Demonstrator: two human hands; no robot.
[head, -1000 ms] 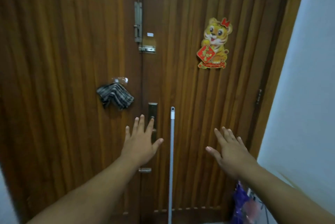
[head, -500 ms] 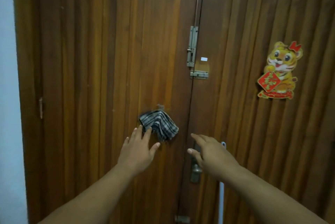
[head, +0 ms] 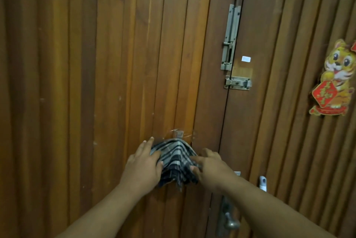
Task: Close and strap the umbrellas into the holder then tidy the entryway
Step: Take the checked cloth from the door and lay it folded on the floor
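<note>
A grey-and-black checked cloth (head: pixel 176 158) hangs from a clear hook (head: pixel 179 133) on the left leaf of a brown wooden double door (head: pixel 96 83). My left hand (head: pixel 143 168) lies against the cloth's left edge with its fingers fairly straight and the thumb on the fabric. My right hand (head: pixel 209 168) is at the cloth's right edge, its fingers curled and pinching the fabric. No umbrella or holder is in view.
A vertical metal bolt (head: pixel 230 39) and a sliding latch (head: pixel 238 83) sit at the door seam. A lever handle (head: pixel 229 218) is lower down. The top of a white pole (head: pixel 263 182) leans on the right leaf, near a tiger sticker (head: pixel 335 79).
My view swung left and closer to the door. Both hands moved up from open air onto the checked cloth; my right hand now pinches its right edge.
</note>
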